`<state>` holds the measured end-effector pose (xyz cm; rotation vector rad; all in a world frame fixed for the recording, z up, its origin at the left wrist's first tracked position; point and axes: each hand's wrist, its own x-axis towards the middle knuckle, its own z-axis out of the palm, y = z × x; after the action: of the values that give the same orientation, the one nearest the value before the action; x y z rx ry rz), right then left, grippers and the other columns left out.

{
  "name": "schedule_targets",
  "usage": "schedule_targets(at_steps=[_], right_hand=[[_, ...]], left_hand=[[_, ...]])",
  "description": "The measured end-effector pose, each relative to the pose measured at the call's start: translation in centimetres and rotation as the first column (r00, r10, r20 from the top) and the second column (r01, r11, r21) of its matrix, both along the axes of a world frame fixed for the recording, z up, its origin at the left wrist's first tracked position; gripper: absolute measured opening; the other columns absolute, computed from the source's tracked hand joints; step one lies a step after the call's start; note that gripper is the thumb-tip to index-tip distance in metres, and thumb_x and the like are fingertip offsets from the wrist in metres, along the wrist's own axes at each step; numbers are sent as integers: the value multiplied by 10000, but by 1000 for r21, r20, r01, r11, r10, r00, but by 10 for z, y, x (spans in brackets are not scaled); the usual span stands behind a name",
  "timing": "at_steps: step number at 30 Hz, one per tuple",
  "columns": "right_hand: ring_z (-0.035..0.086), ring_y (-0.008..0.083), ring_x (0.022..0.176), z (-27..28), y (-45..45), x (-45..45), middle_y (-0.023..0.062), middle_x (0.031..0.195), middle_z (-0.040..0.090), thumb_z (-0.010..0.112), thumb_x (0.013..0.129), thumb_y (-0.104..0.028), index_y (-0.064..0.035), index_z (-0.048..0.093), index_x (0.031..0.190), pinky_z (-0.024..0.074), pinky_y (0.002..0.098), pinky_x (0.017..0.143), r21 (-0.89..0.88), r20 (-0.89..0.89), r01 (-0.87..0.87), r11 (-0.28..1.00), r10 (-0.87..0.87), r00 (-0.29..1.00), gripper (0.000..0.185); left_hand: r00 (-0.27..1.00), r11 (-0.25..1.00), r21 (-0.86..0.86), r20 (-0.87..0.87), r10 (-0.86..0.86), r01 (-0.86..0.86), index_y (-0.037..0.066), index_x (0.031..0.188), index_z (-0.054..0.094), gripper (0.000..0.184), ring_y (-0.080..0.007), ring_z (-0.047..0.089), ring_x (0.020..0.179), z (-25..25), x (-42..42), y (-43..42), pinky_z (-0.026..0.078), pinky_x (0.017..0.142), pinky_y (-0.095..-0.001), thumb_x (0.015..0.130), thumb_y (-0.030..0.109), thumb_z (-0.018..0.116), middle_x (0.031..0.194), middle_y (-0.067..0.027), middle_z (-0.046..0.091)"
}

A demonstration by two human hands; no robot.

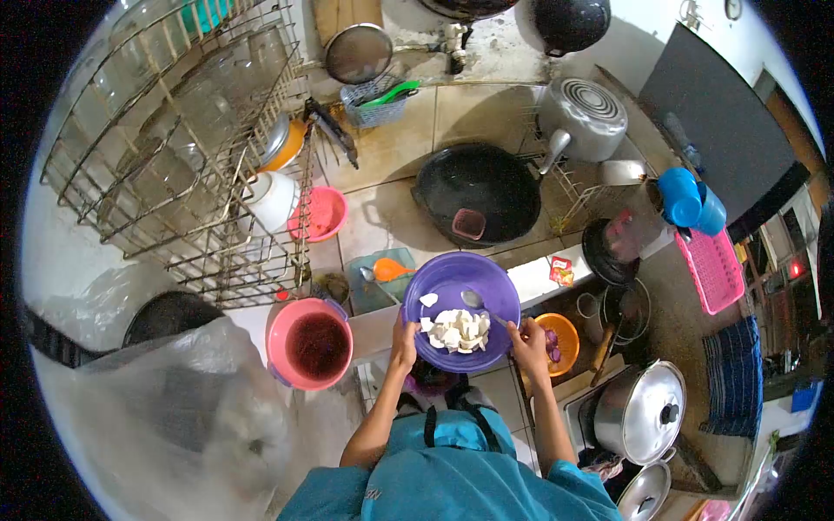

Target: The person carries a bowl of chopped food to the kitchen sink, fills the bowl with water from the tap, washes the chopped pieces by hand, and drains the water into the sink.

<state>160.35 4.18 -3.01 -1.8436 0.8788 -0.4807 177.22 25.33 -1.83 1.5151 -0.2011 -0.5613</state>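
A purple plastic bowl is held in front of my body. White cut chunks lie in its lower half, with one piece apart near the left wall. My left hand is closed on the bowl's left rim. At the right rim, my right hand is closed on the handle of a metal spoon, whose head rests inside the bowl. Whether those fingers also grip the rim I cannot tell. Just beyond my right hand stands an orange basin with reddish-purple pieces, perhaps shallots, in it.
A pink bucket of dark liquid stands left. Ahead are a black wok and an orange ladle. A wire dish rack fills the upper left. A large lidded pot stands right.
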Motion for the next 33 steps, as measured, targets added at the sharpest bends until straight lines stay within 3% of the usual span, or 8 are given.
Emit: schedule_targets(at_steps=[3,8,11,17,19,26,29,33], right_hand=[[405,111,590,16,2,7,24,619,440,690,888,-263,6,486,746,376,297,527,-112,-38,-2,994,-2,999,366],[630,376,745,58,-15,32,219,743,598,730,846,-338,15,498,1033,491,439,646,6,-260,-101,995,99,961,462],[599,233,656,54,-61,66,133,718,579,727,855,-258,22,520,1033,482,360,614,-401,-92,-99,911,67,993,391],[474,195,599,183,-167,231,115,719,566,650,915,-199,14,564,1094,431,331,598,-380,448,-156,912,329,831,292],[629,395,726,217,-210,299,216,774,638,646,903,-256,19,584,1030,480,441,661,-469,431,-88,879,315,846,309],[628,454,815,252,-295,499,280,784,636,653,875,-239,25,654,919,478,508,722,-585,432,-8,811,320,843,268],[617,470,813,256,-297,522,295,764,623,636,867,-204,37,660,824,479,523,729,-519,503,-14,855,318,804,246],[617,477,778,266,-297,518,298,710,607,590,829,-98,64,641,747,492,512,718,-580,445,-38,814,355,822,188]], left_hand=[[994,997,-10,-81,72,-74,58,1141,543,364,-176,503,1049,-5,2,3,393,944,-339,899,324,490,1102,-51,545],[977,981,6,-90,194,-194,85,1087,535,373,-175,499,1048,-46,13,2,393,954,-351,935,423,489,1088,-32,530],[939,951,-52,-182,290,-304,77,1103,539,362,-184,510,1045,-52,25,-18,398,947,-355,888,367,509,1086,-38,543],[901,917,-49,-217,376,-395,30,1182,525,400,-206,532,1023,-49,67,-71,404,952,-355,862,268,498,1109,-65,560],[879,897,-9,-205,431,-442,27,1209,522,426,-211,534,1049,-51,82,-96,407,953,-353,870,283,490,1143,-79,563],[874,861,-168,-177,452,-479,66,1043,608,369,-200,568,929,-88,157,-175,451,873,-354,920,387,473,1003,-38,600],[861,886,-61,217,461,-459,33,1108,607,384,-177,524,965,-42,186,-215,407,881,-331,919,339,473,1047,-43,603],[874,867,-117,-95,477,-485,-12,1076,581,333,-213,549,958,-20,218,-252,435,876,-367,875,228,470,1060,-87,591]])
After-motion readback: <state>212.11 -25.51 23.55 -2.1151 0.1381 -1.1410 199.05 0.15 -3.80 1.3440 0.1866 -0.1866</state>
